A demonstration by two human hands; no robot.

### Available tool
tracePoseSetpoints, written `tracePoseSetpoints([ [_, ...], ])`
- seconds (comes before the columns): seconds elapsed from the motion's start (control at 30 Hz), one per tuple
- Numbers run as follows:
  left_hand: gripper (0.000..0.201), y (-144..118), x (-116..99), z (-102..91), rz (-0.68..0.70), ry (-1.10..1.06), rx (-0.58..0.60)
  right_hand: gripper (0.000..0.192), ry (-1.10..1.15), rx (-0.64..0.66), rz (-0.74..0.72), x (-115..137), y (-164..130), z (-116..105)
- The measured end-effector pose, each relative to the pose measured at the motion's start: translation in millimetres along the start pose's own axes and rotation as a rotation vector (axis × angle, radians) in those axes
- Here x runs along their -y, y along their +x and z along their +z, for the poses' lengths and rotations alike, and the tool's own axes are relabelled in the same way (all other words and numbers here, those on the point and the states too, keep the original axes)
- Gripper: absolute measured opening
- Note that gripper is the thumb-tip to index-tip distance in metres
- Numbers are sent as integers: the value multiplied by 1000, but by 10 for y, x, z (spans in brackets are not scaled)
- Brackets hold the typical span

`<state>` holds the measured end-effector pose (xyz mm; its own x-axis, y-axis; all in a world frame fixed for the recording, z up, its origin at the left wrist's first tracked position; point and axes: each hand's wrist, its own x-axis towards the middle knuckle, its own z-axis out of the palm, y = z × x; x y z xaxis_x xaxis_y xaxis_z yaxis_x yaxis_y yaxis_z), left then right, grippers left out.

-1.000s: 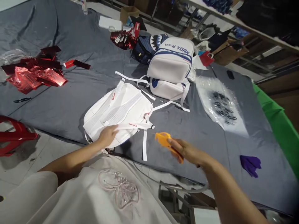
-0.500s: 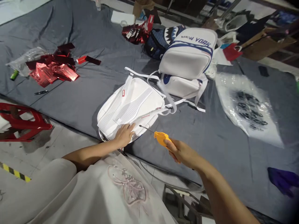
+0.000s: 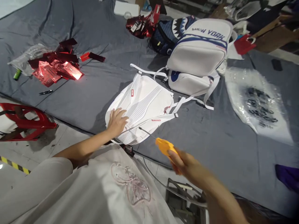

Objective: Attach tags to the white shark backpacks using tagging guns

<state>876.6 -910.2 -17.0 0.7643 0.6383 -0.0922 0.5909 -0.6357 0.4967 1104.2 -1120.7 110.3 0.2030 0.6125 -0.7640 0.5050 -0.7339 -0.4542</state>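
One white backpack (image 3: 142,107) lies strap-side up under my flat, spread left hand (image 3: 116,121); my right hand (image 3: 187,165) grips an orange tool (image 3: 164,146).

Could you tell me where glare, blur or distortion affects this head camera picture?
In the head view, glare flares off the red foil packets and the clear plastic bag; the right hand with the orange tool is motion-blurred; the left hand on the white backpack is sharper; the corners darken.

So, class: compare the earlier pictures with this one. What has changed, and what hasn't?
The left hand slid from the white backpack's near edge up onto its back panel. The right hand still grips the orange tagging gun, needle toward the backpack. The stacked backpacks stayed put.
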Motion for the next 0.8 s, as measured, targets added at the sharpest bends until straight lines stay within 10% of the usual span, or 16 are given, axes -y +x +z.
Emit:
tracePoseSetpoints([
  [0.27, 22, 185, 398, 133, -33, 220, -19, 48, 121, 64, -8, 252, 431, 632],
  [0.8, 15, 413, 473, 265, -46, 65, -40, 48, 153, 32, -19, 133, 478, 707],
])
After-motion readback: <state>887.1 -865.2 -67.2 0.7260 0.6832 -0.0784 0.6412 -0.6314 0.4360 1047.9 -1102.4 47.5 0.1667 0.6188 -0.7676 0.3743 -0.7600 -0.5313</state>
